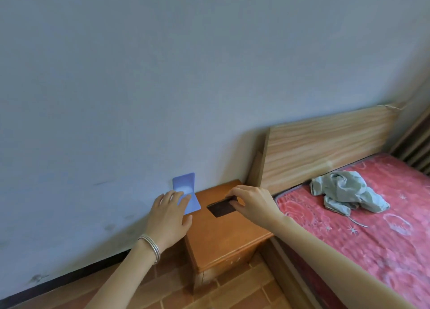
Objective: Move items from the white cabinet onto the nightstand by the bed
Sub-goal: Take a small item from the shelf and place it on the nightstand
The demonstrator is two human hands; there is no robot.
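Your left wrist, with its silver bangles point(151, 246), reaches in from the near side. Your left hand point(168, 218) is spread and relaxed, its fingertips on the lower leaf of the blue folding mirror point(183, 184). The mirror stands open at the far left edge of the nightstand point(223, 239), against the wall. Your right hand point(252, 203) pinches the right end of a dark flat card point(221, 208) down at the nightstand top, just right of the mirror. Farther right, a grey-green cloth point(344, 192) lies crumpled on the red mattress point(372, 239).
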